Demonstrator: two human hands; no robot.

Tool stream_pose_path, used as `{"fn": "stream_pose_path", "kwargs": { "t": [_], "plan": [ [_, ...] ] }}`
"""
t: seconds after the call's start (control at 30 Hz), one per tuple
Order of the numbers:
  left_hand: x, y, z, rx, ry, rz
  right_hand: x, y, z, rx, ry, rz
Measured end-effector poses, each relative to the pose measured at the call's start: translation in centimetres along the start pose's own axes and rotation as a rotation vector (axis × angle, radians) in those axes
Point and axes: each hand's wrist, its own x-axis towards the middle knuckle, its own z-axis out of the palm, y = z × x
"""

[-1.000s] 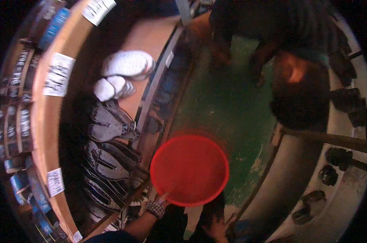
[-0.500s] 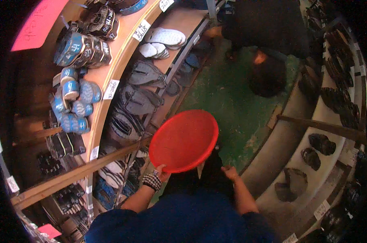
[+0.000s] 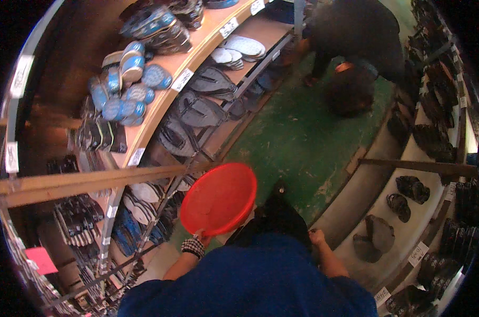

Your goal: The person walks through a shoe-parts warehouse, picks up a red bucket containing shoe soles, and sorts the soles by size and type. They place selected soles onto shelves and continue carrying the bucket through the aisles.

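My left hand [image 3: 202, 238], with a checkered band at the wrist, grips the near rim of a round red plastic basin [image 3: 218, 198]. The basin is tilted, its inside toward me, and nothing shows in it. It hangs over the green floor beside the left shelving. My right hand [image 3: 317, 236] is down by my right side, near the right-hand lower shelf. Its fingers look curled in, with nothing visible in them.
Left shelves [image 3: 168, 98] carry stacked dark and blue shoe soles [image 3: 126, 108], with white insoles [image 3: 245, 46] farther along. A wooden bar [image 3: 91, 182] crosses at left. A person [image 3: 350, 95] bends low over the green floor [image 3: 287, 137] ahead. Dark sole pieces [image 3: 375, 238] lie on the right shelf.
The basin has moved left and a little nearer to me, still in my left hand. My right hand has shifted slightly right and down. The shelves have shifted in view.
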Motion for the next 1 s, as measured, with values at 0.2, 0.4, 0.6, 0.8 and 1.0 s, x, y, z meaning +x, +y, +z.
{"fn": "stream_pose_path", "kwargs": {
  "t": [0.2,0.4,0.6,0.8,1.0],
  "plan": [
    [-6.5,-9.2,-5.1,1.101,0.110,0.203,-1.0,0.6,0.8,-0.241,0.034,-0.242],
    [-11.0,-14.8,-9.9,1.121,0.064,0.034,-2.6,-4.1,-1.7,0.057,0.021,-0.154],
    [-12.6,-25.2,-11.8,1.093,0.374,-0.095,0.6,-7.2,-1.3,-0.266,0.111,-0.526],
    [-17.4,-28.5,-9.4,0.893,0.476,-0.219,7.5,-11.1,-2.9,-0.331,-0.047,-0.462],
    [-23.3,-26.4,-2.7,0.689,0.533,-0.344,8.3,-23.4,-5.1,-0.186,-0.194,-0.449]
  ]
}}
